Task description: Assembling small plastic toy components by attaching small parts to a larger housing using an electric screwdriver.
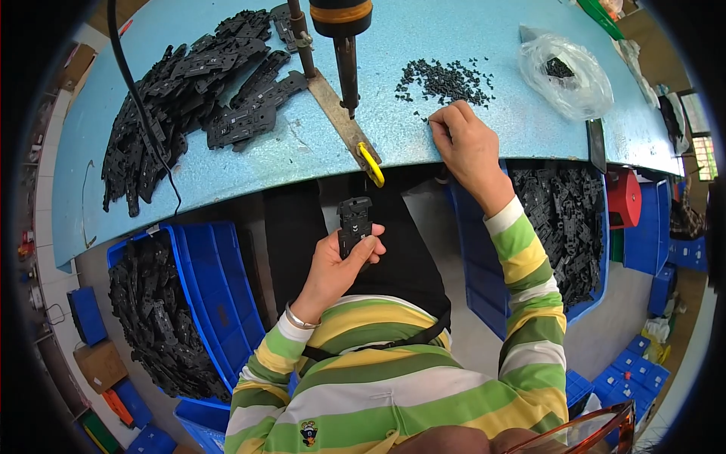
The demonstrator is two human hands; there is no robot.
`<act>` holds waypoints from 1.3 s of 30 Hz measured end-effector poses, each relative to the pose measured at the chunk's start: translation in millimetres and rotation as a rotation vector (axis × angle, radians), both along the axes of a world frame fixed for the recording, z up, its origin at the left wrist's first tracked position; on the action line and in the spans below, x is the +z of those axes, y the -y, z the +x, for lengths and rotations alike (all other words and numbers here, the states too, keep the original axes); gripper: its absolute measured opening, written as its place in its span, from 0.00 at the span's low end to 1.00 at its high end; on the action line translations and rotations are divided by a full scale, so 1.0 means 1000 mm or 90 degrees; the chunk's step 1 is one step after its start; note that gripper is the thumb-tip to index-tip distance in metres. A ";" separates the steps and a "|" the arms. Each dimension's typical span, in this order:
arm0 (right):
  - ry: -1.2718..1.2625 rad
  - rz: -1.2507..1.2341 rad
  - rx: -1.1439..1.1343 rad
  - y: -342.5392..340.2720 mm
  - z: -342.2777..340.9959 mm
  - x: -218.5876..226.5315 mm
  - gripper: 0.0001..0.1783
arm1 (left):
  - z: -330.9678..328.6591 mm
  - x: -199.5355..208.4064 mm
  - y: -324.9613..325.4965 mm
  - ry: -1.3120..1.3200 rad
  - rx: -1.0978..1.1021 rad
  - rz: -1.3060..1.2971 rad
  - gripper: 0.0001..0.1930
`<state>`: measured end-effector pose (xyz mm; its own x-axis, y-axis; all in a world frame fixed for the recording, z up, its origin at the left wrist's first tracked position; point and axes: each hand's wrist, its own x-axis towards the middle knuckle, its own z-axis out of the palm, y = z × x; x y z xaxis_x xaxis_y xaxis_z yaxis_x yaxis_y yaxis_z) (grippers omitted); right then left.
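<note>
My left hand [344, 261] is closed round a flat black plastic part [355, 221], held upright over my lap, in front of the table edge. On the table, my right hand [467, 144] has its fingertips pinched together at the near edge of a scattered pile of small black pieces [446, 82]. Whatever lies between those fingertips is too small or hidden to make out. Between the hands, above the table, a powered tool [344, 45] with an orange band points its metal tip down. Below it, a metal bar [333, 113] ends in a yellow clip-like piece [370, 164] at the edge.
A heap of similar black plastic parts [189, 83] covers the table's left side, with a black cable [136, 91] across it. A clear plastic bag [567, 76] with small black pieces lies at right. Blue bins [219, 280] [484, 265] filled with black parts flank my legs.
</note>
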<state>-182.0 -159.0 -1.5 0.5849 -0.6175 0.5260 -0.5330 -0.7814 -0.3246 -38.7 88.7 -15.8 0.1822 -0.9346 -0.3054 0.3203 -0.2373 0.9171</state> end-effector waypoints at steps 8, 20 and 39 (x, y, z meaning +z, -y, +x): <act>0.125 0.316 0.088 -0.047 -0.004 0.013 0.02 | -0.009 0.007 0.015 0.131 0.113 -0.078 0.11; 0.163 0.706 0.163 -0.094 -0.008 0.010 0.05 | -0.001 0.013 0.047 0.541 0.151 -0.320 0.06; 0.361 0.432 0.140 -0.131 0.001 -0.007 0.05 | -0.020 -0.002 0.041 0.133 0.201 -0.137 0.06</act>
<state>-181.4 -28.3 -8.4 0.4907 -0.8045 0.3347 -0.0147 -0.3917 -0.9200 -59.0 48.0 -18.2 0.5060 -0.8618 -0.0365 0.1495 0.0460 0.9877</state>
